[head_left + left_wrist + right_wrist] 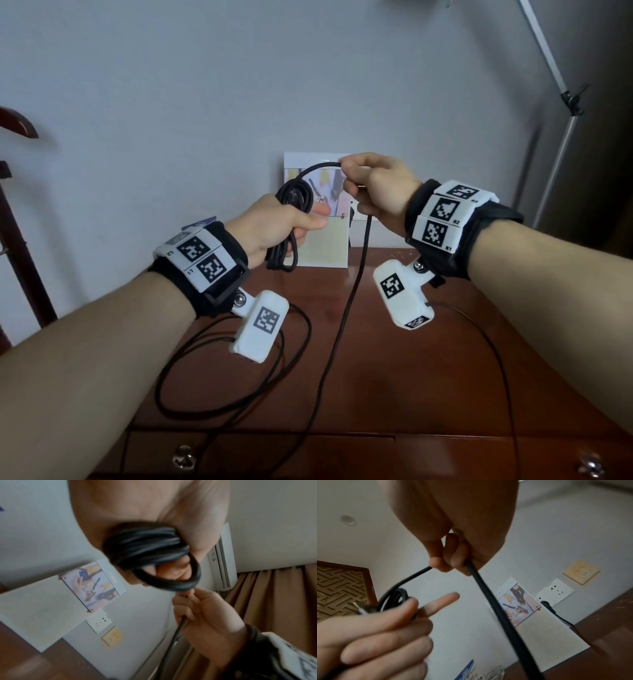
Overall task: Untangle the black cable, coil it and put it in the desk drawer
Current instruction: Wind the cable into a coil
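Note:
My left hand point(284, 224) grips a bundle of several loops of the black cable point(294, 198) above the back of the wooden desk point(411, 377). The same bundle point(147, 546) fills the left wrist view, wrapped by my palm. My right hand point(370, 186) pinches the cable just right of the coil, a short arc joining the two hands. From my right hand the free length point(342, 315) hangs down past the desk front. In the right wrist view my right fingers point(453, 561) hold the cable point(496, 608), and my left hand point(376, 635) holds the coil point(392, 599). Drawer fronts with metal pulls point(183, 457) show at the bottom.
A framed card point(322, 212) leans on the wall behind my hands, with wall sockets point(99, 622) beside it. Thin sensor wires point(239, 394) loop over the desk. A metal stand pole point(561, 144) rises at the right; dark wooden furniture point(20, 212) stands at the left.

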